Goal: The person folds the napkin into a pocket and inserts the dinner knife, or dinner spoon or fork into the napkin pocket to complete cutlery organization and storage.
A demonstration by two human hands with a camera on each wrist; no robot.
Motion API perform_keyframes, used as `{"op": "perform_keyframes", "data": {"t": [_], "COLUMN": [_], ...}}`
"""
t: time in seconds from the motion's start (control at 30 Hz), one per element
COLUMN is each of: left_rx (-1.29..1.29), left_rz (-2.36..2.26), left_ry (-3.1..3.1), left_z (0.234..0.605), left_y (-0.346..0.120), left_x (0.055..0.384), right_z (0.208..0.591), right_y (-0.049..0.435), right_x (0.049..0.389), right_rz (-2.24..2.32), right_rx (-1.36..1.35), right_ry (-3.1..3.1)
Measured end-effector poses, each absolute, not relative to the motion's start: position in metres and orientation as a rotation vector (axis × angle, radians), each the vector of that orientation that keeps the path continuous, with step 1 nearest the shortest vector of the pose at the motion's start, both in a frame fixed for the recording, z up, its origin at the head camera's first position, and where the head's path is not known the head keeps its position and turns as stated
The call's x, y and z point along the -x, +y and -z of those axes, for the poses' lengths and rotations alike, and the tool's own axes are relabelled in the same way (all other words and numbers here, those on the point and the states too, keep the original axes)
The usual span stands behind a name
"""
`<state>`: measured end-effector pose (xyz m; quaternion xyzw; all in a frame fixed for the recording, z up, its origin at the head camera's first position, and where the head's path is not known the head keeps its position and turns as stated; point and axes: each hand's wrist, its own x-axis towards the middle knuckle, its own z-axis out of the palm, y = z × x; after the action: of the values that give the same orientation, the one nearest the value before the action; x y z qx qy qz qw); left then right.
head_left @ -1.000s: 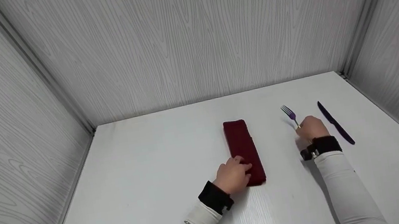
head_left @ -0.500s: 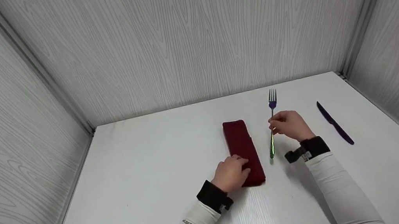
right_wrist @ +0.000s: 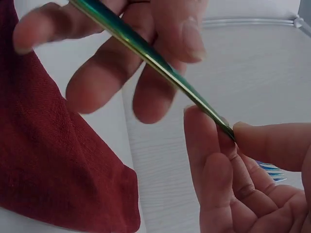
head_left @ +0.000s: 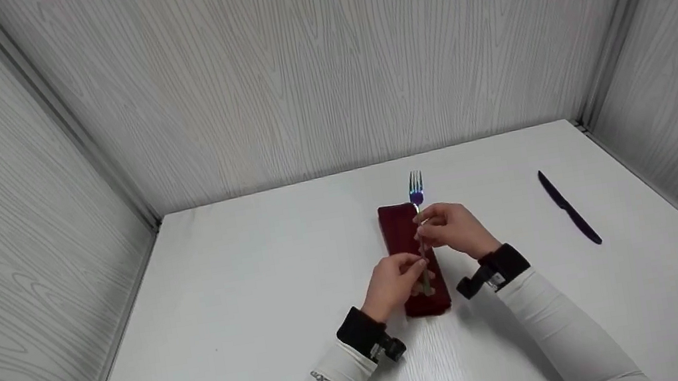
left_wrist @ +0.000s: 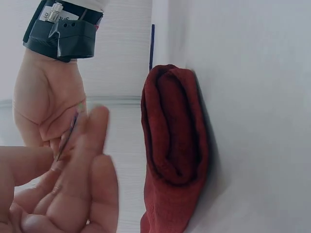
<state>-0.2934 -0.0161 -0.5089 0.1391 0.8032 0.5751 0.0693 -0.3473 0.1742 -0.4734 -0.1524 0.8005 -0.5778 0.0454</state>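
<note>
My right hand (head_left: 455, 228) pinches a fork (head_left: 416, 187) with a shiny purple-green finish between thumb and fingers. Its tines point away from me, and its thin handle (right_wrist: 170, 73) slants across the right wrist view. My left hand (head_left: 393, 283) is at the lower handle, fingertips on either side; I cannot tell whether they grip it. In the head view the fork overlaps a folded dark red cloth (head_left: 398, 228). From the left wrist, both hands appear apart from the cloth, whose end (left_wrist: 175, 131) shows rolled layers.
A dark table knife (head_left: 568, 206) lies on the white tabletop (head_left: 256, 263) to the right, blade end pointing away. Grey wood-grain panels (head_left: 321, 72) stand behind the table and at both sides.
My right hand has lifted the fork, turned it and brought it leftward over the dark red cloth. My left hand has come off the cloth and moved to the fork's handle.
</note>
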Motion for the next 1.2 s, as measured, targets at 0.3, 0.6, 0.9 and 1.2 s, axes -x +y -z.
{"op": "perform_keyframes", "data": {"t": [0.3,0.6,0.9,1.2], "left_rx": [-0.429,-0.413,-0.425,-0.457], "left_rz": [-1.74,-1.78,-1.782,-1.465], "left_ry": [2.377,2.342,2.333,2.601], "left_z": [0.509,0.509,0.51,0.501], "left_y": [-0.018,-0.017,-0.015,-0.024], "left_x": [0.294,0.292,0.291,0.289], "right_z": [0.479,0.477,0.46,0.444], "right_y": [0.171,0.176,0.17,0.164], "right_x": [0.35,0.358,0.379,0.401], "right_rz": [1.759,1.889,2.008,2.032], "right_rx": [0.438,0.333,0.205,0.187], "right_ry": [2.365,2.361,2.38,2.351]}}
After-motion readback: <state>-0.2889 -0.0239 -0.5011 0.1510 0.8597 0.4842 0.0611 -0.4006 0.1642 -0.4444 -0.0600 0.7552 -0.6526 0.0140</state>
